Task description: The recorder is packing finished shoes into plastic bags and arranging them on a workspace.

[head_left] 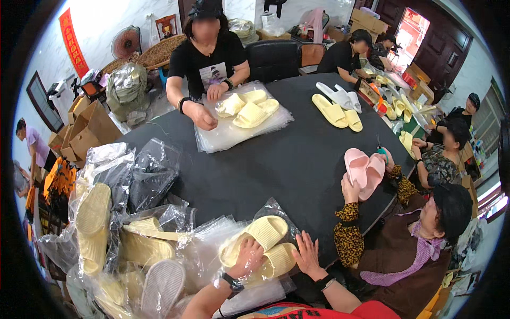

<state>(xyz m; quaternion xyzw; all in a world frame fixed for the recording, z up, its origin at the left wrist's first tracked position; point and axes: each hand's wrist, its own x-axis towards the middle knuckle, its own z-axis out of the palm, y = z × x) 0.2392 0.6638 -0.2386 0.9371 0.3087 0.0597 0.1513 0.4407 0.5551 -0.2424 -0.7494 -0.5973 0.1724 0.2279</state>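
Note:
A pair of pale yellow slippers (268, 230) lies in front of me, with a clear plastic bag (274, 209) around or over them; its edge stands up past their toes. My left hand (249, 258) is closed on the heel part of the left slipper. Some of those fingers are hidden. Just right of the pair, my right hand (307, 255) has its fingers stretched out and holds nothing; it is close to the other slipper's side. Flat clear bags (212, 236) are stacked beneath and to the left of the pair.
Bagged slippers (93, 218) pile up at the left of the dark table (234, 175). Across, a person handles yellow slippers (255, 112) on a stack of bags. At right, another person holds pink slippers (364, 173). Loose yellow and white slippers (337, 109) lie at the far right.

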